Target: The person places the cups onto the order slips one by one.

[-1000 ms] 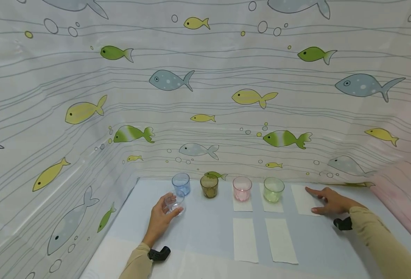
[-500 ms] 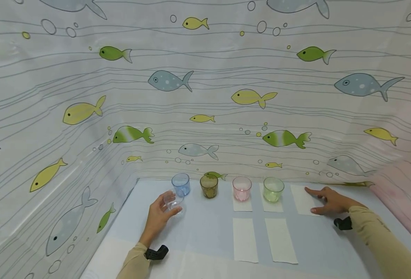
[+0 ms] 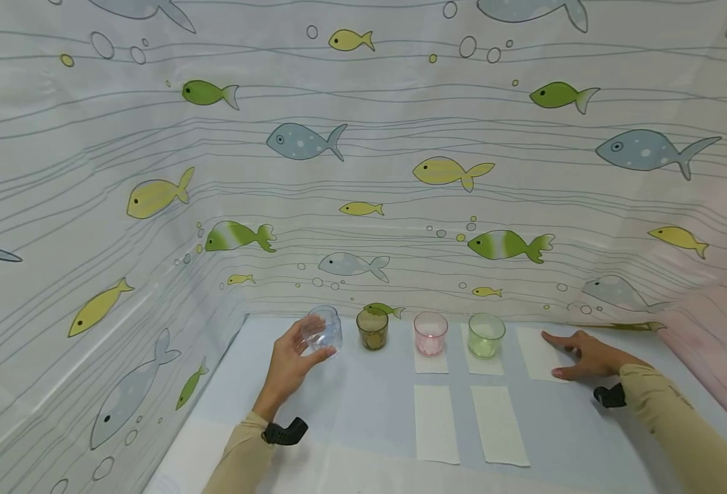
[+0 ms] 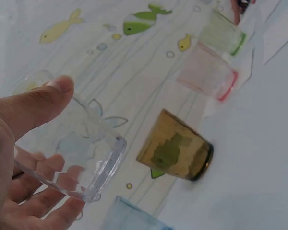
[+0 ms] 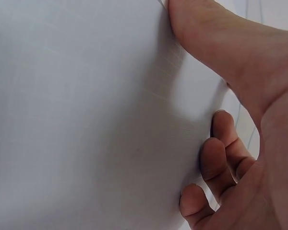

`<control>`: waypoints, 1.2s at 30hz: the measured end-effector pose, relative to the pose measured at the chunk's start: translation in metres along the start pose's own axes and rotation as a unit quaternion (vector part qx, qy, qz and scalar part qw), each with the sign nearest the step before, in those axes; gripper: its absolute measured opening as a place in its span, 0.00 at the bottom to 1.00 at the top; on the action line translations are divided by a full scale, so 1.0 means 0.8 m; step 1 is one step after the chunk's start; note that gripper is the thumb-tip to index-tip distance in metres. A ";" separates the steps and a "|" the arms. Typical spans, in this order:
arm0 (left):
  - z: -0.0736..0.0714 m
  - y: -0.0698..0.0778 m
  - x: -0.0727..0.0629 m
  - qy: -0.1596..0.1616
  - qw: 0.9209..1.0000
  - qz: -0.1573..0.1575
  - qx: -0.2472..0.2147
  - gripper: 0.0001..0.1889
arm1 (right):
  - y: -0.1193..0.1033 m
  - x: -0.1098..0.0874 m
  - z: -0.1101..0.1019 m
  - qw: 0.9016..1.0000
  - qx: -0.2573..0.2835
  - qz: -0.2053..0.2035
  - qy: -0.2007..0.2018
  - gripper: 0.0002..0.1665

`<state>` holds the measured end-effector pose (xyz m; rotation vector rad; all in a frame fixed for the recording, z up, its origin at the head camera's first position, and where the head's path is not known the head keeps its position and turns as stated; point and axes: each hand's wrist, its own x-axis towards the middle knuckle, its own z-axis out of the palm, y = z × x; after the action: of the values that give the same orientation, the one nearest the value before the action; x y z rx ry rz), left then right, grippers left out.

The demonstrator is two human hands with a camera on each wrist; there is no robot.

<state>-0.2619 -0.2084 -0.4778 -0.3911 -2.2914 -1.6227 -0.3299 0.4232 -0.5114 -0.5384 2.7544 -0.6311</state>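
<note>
Fish-printed sheeting (image 3: 302, 186) backs the table (image 3: 363, 412), where the left hand (image 3: 291, 359) curls round a clear cup (image 4: 81, 141), best kept from knocking the nearby blue cup (image 4: 134, 216), the loosely spread right hand (image 3: 592, 357) holding nothing.

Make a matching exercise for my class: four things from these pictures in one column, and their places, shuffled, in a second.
Column one
1. Clear cup
2. Brown cup
3. Green cup
4. Right hand

Column two
A. At the rightmost paper piece
B. Between the blue cup and the pink cup
C. Held in the left hand
D. At the right end of the row of cups

Right pairs: 1-C, 2-B, 3-D, 4-A
</note>
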 end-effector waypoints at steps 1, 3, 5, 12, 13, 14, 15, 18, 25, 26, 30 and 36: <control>0.002 0.005 0.003 -0.004 1.000 0.005 -0.003 0.39 | -0.001 -0.001 0.000 1.000 0.001 0.000 0.000 0.55; 0.007 0.015 0.010 -0.013 1.000 0.016 -0.010 0.39 | -0.001 -0.003 -0.001 1.000 0.004 -0.001 0.001 0.55; 0.011 0.026 0.016 -0.021 0.999 0.023 -0.013 0.39 | -0.002 -0.004 0.000 1.000 0.006 -0.003 0.003 0.55; 0.034 0.061 0.037 -0.052 0.996 0.060 -0.037 0.37 | 0.004 -0.002 0.005 1.000 0.006 -0.001 0.015 0.56; 0.039 0.065 0.040 -0.056 0.995 0.065 -0.040 0.37 | 0.005 -0.002 0.005 1.000 0.005 0.001 0.016 0.57; 0.043 0.068 0.043 -0.061 0.995 0.071 -0.044 0.37 | 0.006 -0.001 0.006 1.000 0.006 0.005 0.017 0.57; 0.048 0.072 0.047 -0.065 0.994 0.074 -0.047 0.37 | 0.006 -0.001 0.006 1.000 0.010 0.006 0.018 0.57; 0.062 0.080 0.055 -0.077 0.992 0.083 -0.055 0.37 | 0.009 0.000 0.008 1.000 0.017 0.011 0.018 0.58; 0.101 0.094 0.071 -0.104 0.985 0.105 -0.084 0.36 | 0.015 0.008 0.008 0.999 0.025 0.018 0.019 0.59; 0.107 0.096 0.074 -0.108 0.984 0.109 -0.091 0.36 | 0.015 0.009 0.007 0.999 0.026 0.019 0.019 0.59; 0.131 0.104 0.082 -0.123 0.980 0.116 -0.103 0.36 | 0.015 0.012 0.005 0.999 0.020 0.031 0.020 0.60; 0.166 0.119 0.092 -0.155 0.978 0.100 -0.096 0.36 | 0.014 0.014 0.004 0.999 0.028 0.029 0.021 0.60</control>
<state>-0.3044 -0.0490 -0.4081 -0.9501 -2.2182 -1.7862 -0.3420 0.4267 -0.5215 -0.4350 2.7707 -0.7122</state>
